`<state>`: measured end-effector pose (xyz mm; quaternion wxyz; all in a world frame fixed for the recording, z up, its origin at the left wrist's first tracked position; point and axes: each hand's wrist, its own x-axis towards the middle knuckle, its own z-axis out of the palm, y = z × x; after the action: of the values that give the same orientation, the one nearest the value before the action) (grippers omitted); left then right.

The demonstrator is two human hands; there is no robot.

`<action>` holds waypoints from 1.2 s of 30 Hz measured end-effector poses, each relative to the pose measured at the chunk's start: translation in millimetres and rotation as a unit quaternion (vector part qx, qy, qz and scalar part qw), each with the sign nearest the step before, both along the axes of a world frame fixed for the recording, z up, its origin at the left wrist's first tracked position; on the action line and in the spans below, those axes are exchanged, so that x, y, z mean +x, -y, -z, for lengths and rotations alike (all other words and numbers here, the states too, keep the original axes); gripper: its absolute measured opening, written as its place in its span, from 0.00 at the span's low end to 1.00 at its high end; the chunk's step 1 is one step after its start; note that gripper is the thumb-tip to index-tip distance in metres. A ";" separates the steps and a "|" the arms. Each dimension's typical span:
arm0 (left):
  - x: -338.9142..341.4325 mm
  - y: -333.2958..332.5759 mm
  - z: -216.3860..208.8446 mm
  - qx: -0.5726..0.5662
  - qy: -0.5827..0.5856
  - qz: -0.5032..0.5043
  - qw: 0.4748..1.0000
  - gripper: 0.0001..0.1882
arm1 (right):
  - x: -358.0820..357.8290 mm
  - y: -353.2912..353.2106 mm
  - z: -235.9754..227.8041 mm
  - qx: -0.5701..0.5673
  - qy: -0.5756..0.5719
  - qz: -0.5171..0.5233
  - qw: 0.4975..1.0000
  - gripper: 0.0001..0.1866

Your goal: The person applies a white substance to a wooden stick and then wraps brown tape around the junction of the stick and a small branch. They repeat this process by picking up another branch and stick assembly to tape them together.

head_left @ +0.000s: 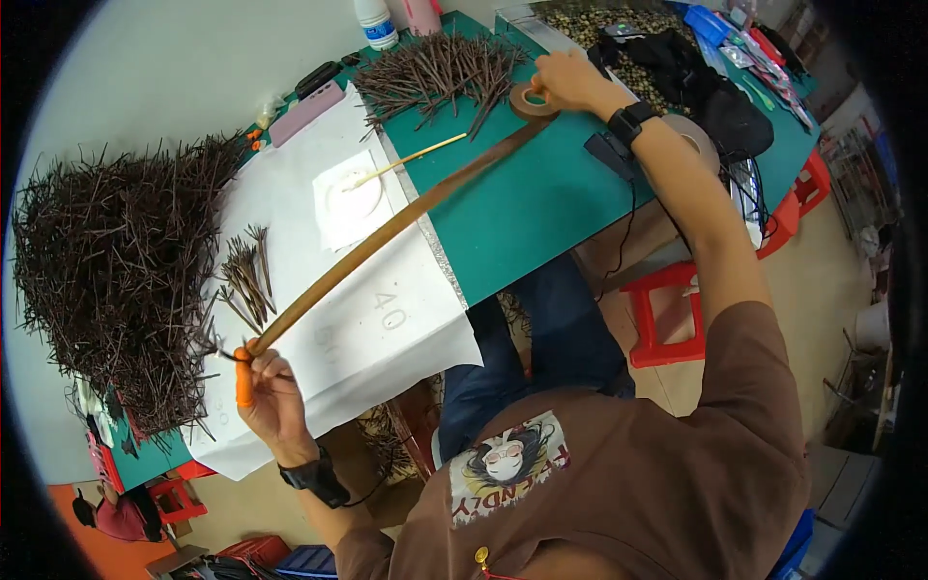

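Observation:
A long strip of brown tape (391, 232) stretches across the table between my two hands. At the front left, my left hand (275, 396) is closed on its free end. An orange-handled tool (244, 379) is in that hand too, and a thin dark twig end shows beside the fingertips. Far to the right, my right hand (577, 82) grips the tape roll (531, 102) over the green tabletop. Below the strip lies white paper (387, 338) with several loose branching twigs (247, 275). Behind it, a thin wooden stick (411, 159) rests across a white square dish (353, 201).
A large heap of dark twigs (116, 261) fills the left side; another pile (440, 77) lies at the back. A mauve case (306, 114) and a white bottle (376, 24) stand near the wall. Black cloth (715, 101) and cables lie right. Red stools (667, 314) stand below the table.

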<state>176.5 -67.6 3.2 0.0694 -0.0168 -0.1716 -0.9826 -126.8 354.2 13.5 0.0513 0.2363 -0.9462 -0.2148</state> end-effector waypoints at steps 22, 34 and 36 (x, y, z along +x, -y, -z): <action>-95.1 -75.0 -12.9 -0.175 0.086 0.035 0.980 0.11 | 60.0 117.5 -29.0 -0.609 0.203 -0.250 0.724 0.10; -170.7 -103.9 -2.4 -0.259 0.091 -0.001 0.962 0.07 | 71.7 161.1 -6.6 -0.691 0.411 -0.060 0.592 0.09; -180.3 -99.2 1.5 -0.191 0.084 -0.015 0.978 0.07 | 68.5 157.2 -1.4 -0.704 0.402 -0.054 0.584 0.08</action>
<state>-3.7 31.6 1.7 0.0650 0.0551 -0.3613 -0.9286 -58.2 197.0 14.9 -0.1723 0.2392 -0.7113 0.6381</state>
